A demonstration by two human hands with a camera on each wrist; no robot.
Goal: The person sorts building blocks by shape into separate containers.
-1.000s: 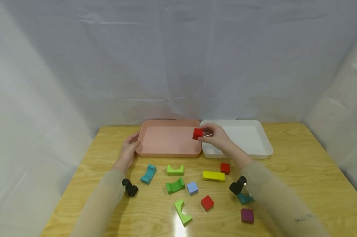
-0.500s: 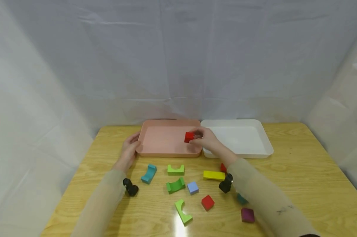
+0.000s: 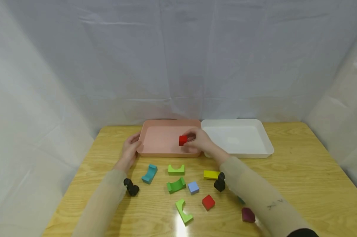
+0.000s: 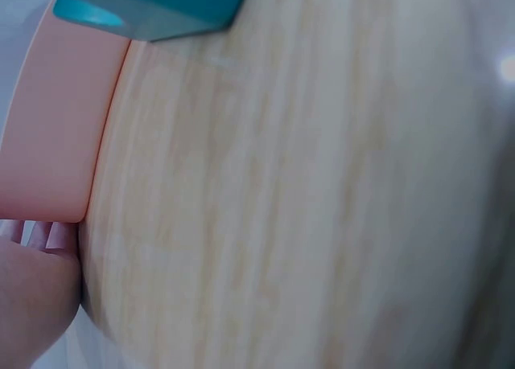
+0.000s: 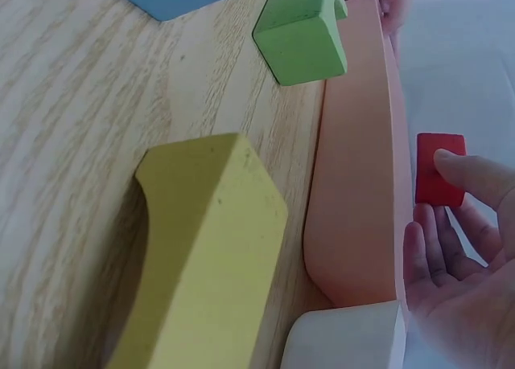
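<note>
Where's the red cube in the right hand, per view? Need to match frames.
Head: red cube, centre, pinched by the right hand over the pink tray.
Left wrist: not in it.
Right wrist: right edge, at the fingertips.
Shared landmark: the pink tray.

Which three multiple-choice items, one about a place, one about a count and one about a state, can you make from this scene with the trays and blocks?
1. Where is the red cube that the right hand holds?
A. over the pink tray
B. over the white tray
C. on the table

2. How many green blocks lie on the table?
A. one
B. three
C. five

3. What is the left hand doing?
A. lifting a block
B. touching the pink tray's end
C. resting in the white tray

Answers:
1 A, the right hand pinches the red cube above the pink tray.
2 B, three green blocks show in the head view.
3 B, the left hand lies against that tray's left end.
</note>
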